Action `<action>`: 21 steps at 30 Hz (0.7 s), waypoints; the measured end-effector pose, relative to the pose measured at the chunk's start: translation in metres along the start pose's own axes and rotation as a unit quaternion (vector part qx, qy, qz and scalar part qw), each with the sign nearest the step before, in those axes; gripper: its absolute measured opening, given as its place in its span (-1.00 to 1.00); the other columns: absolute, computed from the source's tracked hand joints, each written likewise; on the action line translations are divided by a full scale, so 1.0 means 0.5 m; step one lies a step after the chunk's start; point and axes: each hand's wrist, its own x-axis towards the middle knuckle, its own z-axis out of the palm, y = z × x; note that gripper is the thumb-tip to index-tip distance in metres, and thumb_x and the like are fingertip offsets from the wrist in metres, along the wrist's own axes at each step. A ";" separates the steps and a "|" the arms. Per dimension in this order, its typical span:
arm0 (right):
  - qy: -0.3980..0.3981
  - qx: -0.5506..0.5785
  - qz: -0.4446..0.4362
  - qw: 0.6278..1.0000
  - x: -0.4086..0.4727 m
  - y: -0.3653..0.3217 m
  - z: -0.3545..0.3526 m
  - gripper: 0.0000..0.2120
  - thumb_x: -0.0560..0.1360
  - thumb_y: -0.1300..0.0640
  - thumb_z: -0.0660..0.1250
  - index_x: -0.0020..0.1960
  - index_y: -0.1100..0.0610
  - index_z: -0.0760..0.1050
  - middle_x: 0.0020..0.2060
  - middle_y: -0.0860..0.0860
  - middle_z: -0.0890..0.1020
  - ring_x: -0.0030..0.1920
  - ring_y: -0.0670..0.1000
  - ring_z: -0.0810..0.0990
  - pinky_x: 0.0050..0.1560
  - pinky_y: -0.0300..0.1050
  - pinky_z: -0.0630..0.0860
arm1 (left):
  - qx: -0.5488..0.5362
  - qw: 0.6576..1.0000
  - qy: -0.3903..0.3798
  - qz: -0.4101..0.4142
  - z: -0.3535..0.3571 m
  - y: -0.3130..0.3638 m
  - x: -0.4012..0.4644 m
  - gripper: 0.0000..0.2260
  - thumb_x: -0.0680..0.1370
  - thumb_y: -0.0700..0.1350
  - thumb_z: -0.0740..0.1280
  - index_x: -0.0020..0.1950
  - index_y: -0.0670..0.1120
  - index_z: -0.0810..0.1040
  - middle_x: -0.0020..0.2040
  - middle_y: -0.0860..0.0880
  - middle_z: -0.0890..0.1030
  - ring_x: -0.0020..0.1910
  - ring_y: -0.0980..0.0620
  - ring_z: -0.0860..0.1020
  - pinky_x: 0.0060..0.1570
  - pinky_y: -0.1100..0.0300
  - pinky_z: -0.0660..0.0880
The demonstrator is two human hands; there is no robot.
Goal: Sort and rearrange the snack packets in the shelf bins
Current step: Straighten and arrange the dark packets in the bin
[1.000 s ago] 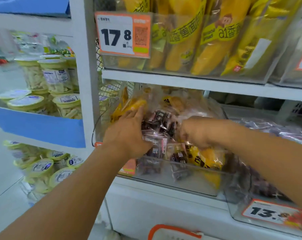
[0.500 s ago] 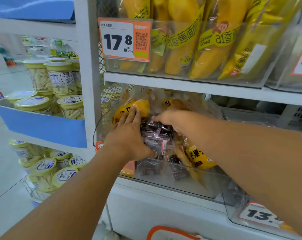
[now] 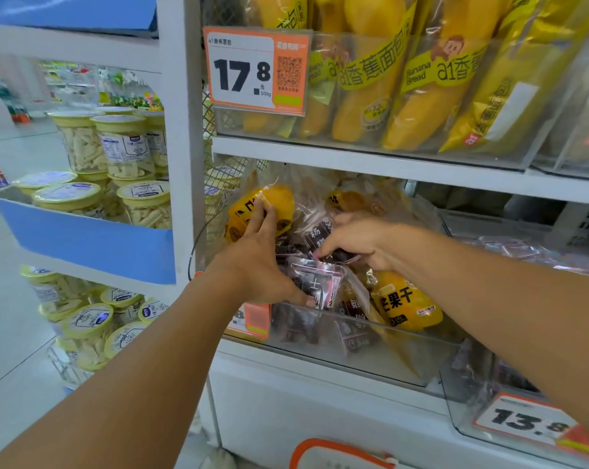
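I see my left hand (image 3: 259, 262) reaching into the clear bin (image 3: 370, 353) on the middle shelf, fingers straight and spread. Its fingertips lie flat against a yellow packet (image 3: 279, 201) standing at the back left of the bin, and the thumb runs down along the front, touching a dark purple packet (image 3: 320, 282) near the bin's front wall. The left forearm comes up from the lower left, wrist straight.

My right hand (image 3: 360, 242) is over the middle of the bin, knuckles up, fingers curled down into the pile of dark purple packets. It appears to pinch one of them, though exactly which I cannot tell. The right arm crosses in from the lower right, passing over a neighbouring bin with a 13.8 price tag (image 3: 526, 423).

Just below the right wrist a yellow mango packet (image 3: 404, 302) leans against the bin's front wall. Above, banana bread packs (image 3: 381, 79) stand behind a 17.8 price tag (image 3: 255, 71).
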 end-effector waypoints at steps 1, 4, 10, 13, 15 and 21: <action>-0.007 -0.005 0.004 1.000 -0.004 -0.007 0.006 -0.19 0.35 0.06 0.62 0.49 0.08 0.31 0.44 0.07 0.44 0.41 0.12 0.42 0.41 0.13 0.39 | -0.003 1.000 0.002 0.000 0.000 0.000 0.000 0.39 0.17 0.29 0.61 0.58 0.04 -0.38 0.53 0.18 -0.47 0.60 -0.03 0.04 0.37 0.02 0.32; -0.037 -0.068 0.017 0.997 -0.023 -0.032 0.016 -0.11 0.25 -0.11 0.65 0.45 0.05 0.33 0.41 0.02 0.43 0.36 0.09 0.42 0.25 0.08 0.51 | -0.007 1.000 0.013 -0.003 0.002 -0.002 0.001 0.38 0.17 0.24 0.63 0.59 0.05 -0.36 0.53 0.19 -0.45 0.60 -0.02 0.05 0.35 0.02 0.34; -0.051 -0.195 -0.022 0.979 -0.038 -0.036 0.028 0.04 0.28 0.09 0.67 0.58 0.15 0.16 0.48 0.17 0.39 0.42 0.18 0.44 0.35 0.10 0.48 | -0.008 1.000 0.013 0.004 0.002 -0.007 0.002 0.39 0.15 0.19 0.65 0.57 0.10 -0.39 0.50 0.20 -0.50 0.58 -0.12 0.11 0.30 -0.04 0.43; -0.011 -0.190 -0.060 0.980 -0.032 -0.008 0.026 0.19 0.16 0.10 0.72 0.60 0.05 0.09 0.52 0.08 0.33 0.46 0.15 0.37 0.34 0.03 0.45 | -0.001 1.000 0.009 0.013 0.003 -0.008 0.005 0.39 0.15 0.19 0.65 0.57 0.09 -0.39 0.51 0.17 -0.51 0.59 -0.11 0.08 0.29 -0.01 0.42; -0.030 -0.193 -0.062 0.979 -0.036 -0.002 0.014 0.17 0.20 0.15 0.70 0.62 0.03 0.06 0.55 0.05 0.29 0.49 0.14 0.33 0.38 0.02 0.41 | 0.002 1.000 0.011 0.013 0.002 -0.009 0.005 0.40 0.14 0.22 0.65 0.58 0.09 -0.37 0.51 0.16 -0.51 0.59 -0.13 0.09 0.27 -0.01 0.42; -0.017 -0.293 -0.138 0.946 -0.107 0.006 -0.100 -0.09 0.25 0.13 0.67 0.50 0.10 0.32 0.37 0.01 0.52 0.36 0.09 0.50 0.35 0.00 0.45 | -0.004 0.999 0.040 0.034 0.002 -0.006 -0.009 0.27 0.21 0.20 0.62 0.60 0.14 -0.26 0.56 0.12 -0.42 0.50 -0.15 0.31 0.08 0.06 0.49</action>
